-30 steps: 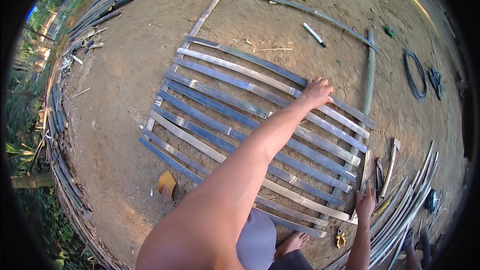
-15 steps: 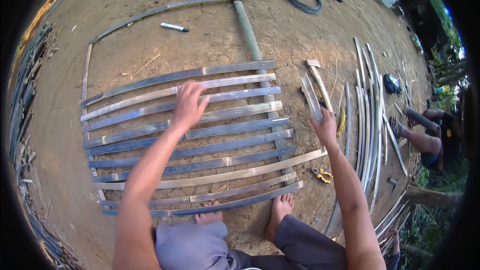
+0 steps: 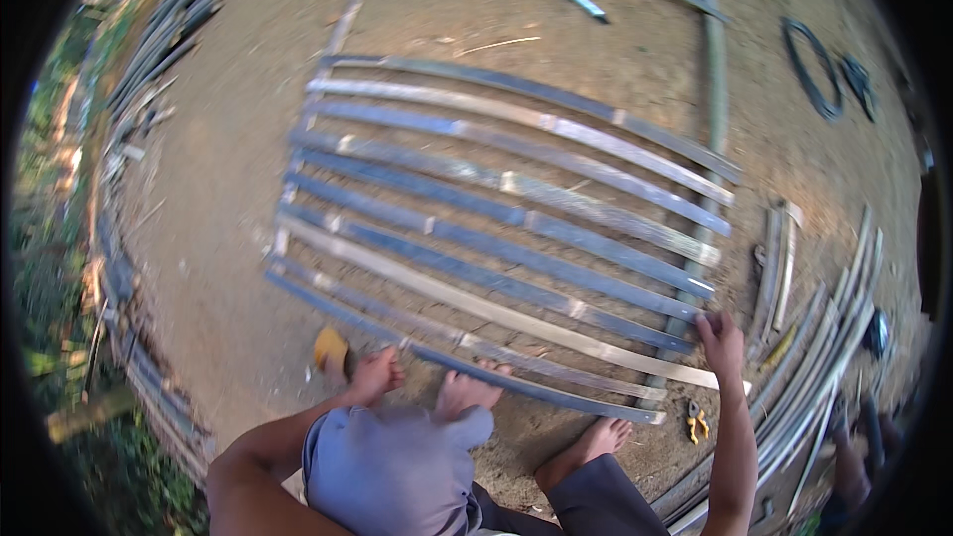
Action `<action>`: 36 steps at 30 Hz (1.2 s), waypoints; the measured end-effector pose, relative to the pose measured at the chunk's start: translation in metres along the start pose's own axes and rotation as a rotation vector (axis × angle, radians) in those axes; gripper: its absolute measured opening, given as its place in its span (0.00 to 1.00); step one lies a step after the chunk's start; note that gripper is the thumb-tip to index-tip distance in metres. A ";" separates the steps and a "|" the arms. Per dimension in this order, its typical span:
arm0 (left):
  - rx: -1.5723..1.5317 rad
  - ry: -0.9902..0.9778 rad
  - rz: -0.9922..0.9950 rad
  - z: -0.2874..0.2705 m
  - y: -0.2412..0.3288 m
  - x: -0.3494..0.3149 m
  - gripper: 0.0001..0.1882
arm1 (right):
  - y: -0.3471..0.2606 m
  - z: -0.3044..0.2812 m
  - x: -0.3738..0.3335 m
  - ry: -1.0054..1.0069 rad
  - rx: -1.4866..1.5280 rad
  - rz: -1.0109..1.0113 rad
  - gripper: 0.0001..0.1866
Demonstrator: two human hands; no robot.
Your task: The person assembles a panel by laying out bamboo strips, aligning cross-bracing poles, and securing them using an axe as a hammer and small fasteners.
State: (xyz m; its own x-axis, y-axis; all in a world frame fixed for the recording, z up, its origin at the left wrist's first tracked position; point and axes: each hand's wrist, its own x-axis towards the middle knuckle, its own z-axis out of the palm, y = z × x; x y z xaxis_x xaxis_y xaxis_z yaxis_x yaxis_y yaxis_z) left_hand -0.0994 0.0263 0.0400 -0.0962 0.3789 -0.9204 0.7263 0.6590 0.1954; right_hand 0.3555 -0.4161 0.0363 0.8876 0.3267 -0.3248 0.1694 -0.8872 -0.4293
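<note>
Several bamboo slats (image 3: 437,228) lie in a row across a frame, over a bamboo pole (image 3: 717,89) on the right and a thin strip (image 3: 357,5) on the left. At the right ends of the slats is my right hand (image 3: 722,339), its fingers bent and closed at the tip of one dark slat. My left hand (image 3: 375,375) is low beside my knee, fingers curled. Whatever it may hold is hidden by blur. A yellow object (image 3: 331,347) of unclear kind lies just left of it. Yellow-handled pliers (image 3: 697,421) rest near my right foot.
A hatchet (image 3: 788,248) and a long flat blade-like piece (image 3: 766,273) lie right of the frame. Beyond them are loose bamboo strips (image 3: 819,357). A marker (image 3: 579,2), a coil of black wire (image 3: 812,69) and sandals (image 3: 858,84) lie farther off. Bamboo poles (image 3: 164,40) line the left.
My view has turned left. My left hand has come back from the middle slats to beside my knee. My right hand has let go of the flat piece and moved to the slat ends.
</note>
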 end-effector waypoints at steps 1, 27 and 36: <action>-0.129 -0.025 -0.148 0.005 0.002 -0.006 0.25 | -0.003 0.003 0.000 -0.053 -0.103 0.025 0.19; -0.760 -0.380 0.139 0.016 0.006 0.015 0.20 | -0.009 0.013 0.002 -0.267 0.256 0.169 0.22; -0.587 -0.053 0.190 -0.046 0.033 0.022 0.34 | -0.011 -0.008 0.004 -0.157 -0.259 0.052 0.24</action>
State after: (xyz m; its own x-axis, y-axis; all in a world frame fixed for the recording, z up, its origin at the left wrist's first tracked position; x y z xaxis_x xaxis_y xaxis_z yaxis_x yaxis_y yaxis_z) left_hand -0.1089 0.0864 0.0415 0.0427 0.5021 -0.8638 0.2301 0.8364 0.4975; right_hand 0.3606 -0.4080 0.0463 0.8244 0.3074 -0.4752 0.2471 -0.9509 -0.1864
